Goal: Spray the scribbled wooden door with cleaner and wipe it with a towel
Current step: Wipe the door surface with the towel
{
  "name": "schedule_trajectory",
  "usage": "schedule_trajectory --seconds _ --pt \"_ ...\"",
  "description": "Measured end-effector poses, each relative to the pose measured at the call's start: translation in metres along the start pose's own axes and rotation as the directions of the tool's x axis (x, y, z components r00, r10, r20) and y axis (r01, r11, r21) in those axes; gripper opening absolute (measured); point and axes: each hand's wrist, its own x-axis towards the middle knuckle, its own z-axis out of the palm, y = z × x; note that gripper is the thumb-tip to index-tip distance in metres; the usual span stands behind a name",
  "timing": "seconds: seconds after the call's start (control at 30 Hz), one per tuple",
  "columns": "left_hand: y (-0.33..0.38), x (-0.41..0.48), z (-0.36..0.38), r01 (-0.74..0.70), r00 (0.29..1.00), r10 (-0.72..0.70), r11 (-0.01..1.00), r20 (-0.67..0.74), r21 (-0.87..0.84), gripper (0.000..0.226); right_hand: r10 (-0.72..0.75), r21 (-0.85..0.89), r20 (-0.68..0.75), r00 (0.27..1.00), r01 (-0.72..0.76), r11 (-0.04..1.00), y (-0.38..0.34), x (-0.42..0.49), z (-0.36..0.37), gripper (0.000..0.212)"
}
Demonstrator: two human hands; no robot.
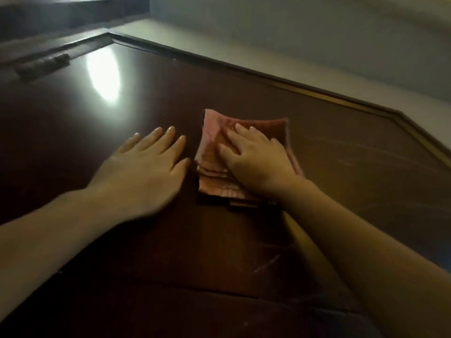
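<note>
No text, label, brand, number or sign is legible; the faint scribbles (341, 152) on the door (244, 93), at the frame's right, spell nothing.

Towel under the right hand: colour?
Pinkish-red towel, darker red at its top right corner; the head view shows it best.

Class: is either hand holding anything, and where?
Nothing is gripped. The right hand presses flat on the middle of the towel against the door; the left hand rests flat on bare wood.
</note>
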Motion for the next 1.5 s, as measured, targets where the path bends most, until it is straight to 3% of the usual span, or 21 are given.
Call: schedule_trajectory --seconds 0.1,0.2,0.3,0.4,0.47,0.53,0.63,0.73,0.83,0.93,1.07,1.17,1.27,1.4,1.5 --pt "0.001 -0.001 0.0 -0.017 0.999 0.015 0.999 0.036 0.037 0.076 0.043 -0.028 0.015 0.999 -0.042 0.999 0.039 0.0 -0.008 0.049" --pt "0.003 0.0 0.002 0.01 1.0 -0.01 0.999 0.019 -0.038 0.068 0.157 -0.079 -0.021 0.987 -0.158 0.984 0.094 -0.006 -0.014 0.05" --pt "0.006 0.001 0.003 0.024 1.0 -0.024 0.997 0.009 -0.078 0.06 0.305 -0.016 -0.056 0.951 -0.307 0.952 0.136 -0.02 -0.022 0.046" --pt "0.005 0.002 0.005 0.012 1.0 -0.012 0.999 0.003 -0.037 0.072 0.398 -0.042 0.011 0.917 -0.397 0.917 0.13 -0.022 -0.017 0.052" --pt "0.006 -0.001 0.007 0.029 1.0 -0.029 0.999 0.005 -0.045 0.068 0.428 -0.007 -0.022 0.904 -0.428 0.904 0.105 -0.017 -0.012 0.06" --pt "0.01 -0.003 0.007 0.023 1.0 -0.024 0.998 -0.006 -0.063 0.07 0.392 0.005 -0.037 0.919 -0.392 0.92 0.075 -0.021 -0.009 0.067" --pt "0.012 -0.007 0.006 0.022 1.0 -0.024 0.994 -0.018 -0.105 0.074 0.223 0.003 -0.026 0.975 -0.223 0.975 0.023 -0.048 -0.007 0.07" --pt "0.011 -0.01 0.006 -0.03 0.999 0.027 0.997 -0.04 -0.072 0.101 0.06 0.059 0.017 0.998 -0.061 0.996 -0.017 -0.098 -0.004 0.069" --pt "0.013 -0.016 0.003 -0.038 0.999 0.035 0.997 -0.038 -0.064 0.105 -0.056 0.067 0.066 0.996 0.052 0.996 -0.026 -0.131 -0.004 0.072" --pt "0.016 -0.017 0.004 -0.014 0.999 0.011 0.997 -0.038 -0.077 0.085 -0.01 0.026 0.079 0.997 0.008 1.0 -0.003 -0.109 -0.009 0.072" --pt "0.017 -0.016 0.006 0.026 0.999 -0.029 0.994 -0.027 -0.106 0.065 0.169 0.03 0.081 0.982 -0.171 0.985 0.018 -0.072 -0.014 0.062" --pt "0.016 -0.019 0.007 0.008 0.999 -0.011 0.996 -0.042 -0.085 0.073 0.225 0.021 0.048 0.973 -0.226 0.974 -0.001 -0.089 -0.006 0.064" --pt "0.016 -0.022 0.009 -0.018 0.994 0.008 0.996 -0.11 -0.089 0.098 0.121 0.059 0.04 0.992 -0.124 0.991 -0.031 -0.122 0.0 0.068" --pt "0.039 -0.027 -0.001 -0.022 0.999 0.02 0.999 -0.037 -0.033 0.098 0.004 0.08 0.082 0.997 -0.011 0.997 -0.015 -0.127 -0.008 0.066" --pt "0.076 -0.028 -0.005 -0.119 0.992 0.118 0.992 -0.044 -0.032 0.088 0.03 0.053 0.103 0.994 -0.035 0.998 0.018 -0.125 -0.014 0.064"
